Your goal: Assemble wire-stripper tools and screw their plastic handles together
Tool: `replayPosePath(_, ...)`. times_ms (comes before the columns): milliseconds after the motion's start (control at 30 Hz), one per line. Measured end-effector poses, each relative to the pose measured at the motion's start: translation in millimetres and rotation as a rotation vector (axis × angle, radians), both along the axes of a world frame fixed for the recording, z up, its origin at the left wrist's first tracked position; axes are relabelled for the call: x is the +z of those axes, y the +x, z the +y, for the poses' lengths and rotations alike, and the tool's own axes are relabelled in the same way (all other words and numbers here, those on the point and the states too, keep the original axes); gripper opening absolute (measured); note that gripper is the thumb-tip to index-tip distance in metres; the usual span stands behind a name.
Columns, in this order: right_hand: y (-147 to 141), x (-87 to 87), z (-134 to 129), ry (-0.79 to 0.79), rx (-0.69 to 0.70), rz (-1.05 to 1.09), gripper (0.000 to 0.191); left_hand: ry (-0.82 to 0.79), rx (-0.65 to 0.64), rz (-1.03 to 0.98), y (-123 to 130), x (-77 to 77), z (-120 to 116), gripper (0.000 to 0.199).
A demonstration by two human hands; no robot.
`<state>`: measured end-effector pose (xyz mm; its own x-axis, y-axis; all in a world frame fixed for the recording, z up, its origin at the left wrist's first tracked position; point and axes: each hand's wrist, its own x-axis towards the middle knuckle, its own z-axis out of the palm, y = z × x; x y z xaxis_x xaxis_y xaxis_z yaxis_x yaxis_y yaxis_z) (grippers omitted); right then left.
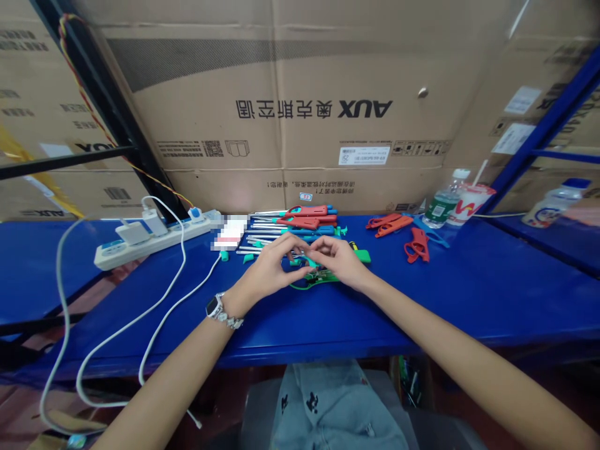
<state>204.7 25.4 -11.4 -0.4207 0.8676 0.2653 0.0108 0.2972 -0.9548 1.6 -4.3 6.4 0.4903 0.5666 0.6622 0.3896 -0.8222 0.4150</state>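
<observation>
Holding the left hand (269, 269) and the right hand (342, 262) close together above the blue table (290, 337), between its near and far edges. Curving the left thumb and forefinger around a fairly wide gap; bunching the right thumb and fingers narrowly, just beside the left fingertips. Being unable to tell of anything pinched there, with the tips overlapping and very small. Seeing a green lighter (322, 277) lying right under the fingers, midway along the near edge but set well back from it, with a small teal piece (312, 265) showing near the left thumb.

Calling, as a judgement, for light fingertip pressure, steady wrists and a clear sightline past the knuckles; probably also for lining up small parts before pressing, and for avoiding knocks to the lighter below.

Counting one watch (215, 306) on the left wrist. Counting one power strip (159, 240) toward the far left corner, bearing three plugs (132, 233). Counting at least two red lighters (320, 211) and one blue lighter (323, 230) toward the far edge, overlapping too much for a total. Counting, toward the far right corner, at least two red handles (417, 245), one orange handle (394, 225), one cup (464, 206) and one green-labelled bottle (441, 207).
</observation>
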Motion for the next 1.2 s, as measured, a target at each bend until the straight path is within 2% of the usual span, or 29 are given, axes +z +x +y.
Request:
replayPosePath(167, -3, -3.3, -2, -0.011, -0.028, 0.007, 0.038, -0.043, 0.011, 0.046, 0, -2.2, 1, 0.036)
replayPosePath(267, -1, -0.4, -5, 0.043, -0.03, -0.04, 0.033, -0.063, 0.016, 0.05, -3, -0.5, 0, 0.032)
replayPosePath(367, 7, 6.9, -12, 0.262, -0.067, -0.205, 0.021, -0.077, 0.018, 0.086, -10, 0.8, -3, 0.03)
replayPosePath(467, 19, 12.5, -19, 0.565, -0.073, -0.542, 0.012, -0.093, 0.015, 0.153, -17, -2.1, -7, 0.025)
replayPosePath(567, 26, 12.7, -22, 0.678, -0.009, -0.811, 0.012, -0.127, 0.007, 0.219, -20, -7.8, -9, 0.024)
replayPosePath(733, 24, 8.6, -22, 0.683, 0.069, -0.963, 0.023, -0.175, 0.031, 0.288, -22, -10.9, -9, 0.022)
replayPosePath(1067, 22, 6.3, -23, 0.661, 0.059, -0.975, 0.027, -0.178, 0.066, 0.396, -16, -11.0, -7, 0.025)
replayPosePath(1200, 23, 7.0, -22, 0.638, 0.065, -0.96, 0.025, -0.207, 0.042, 0.399, -15, -10.4, -9, 0.03)
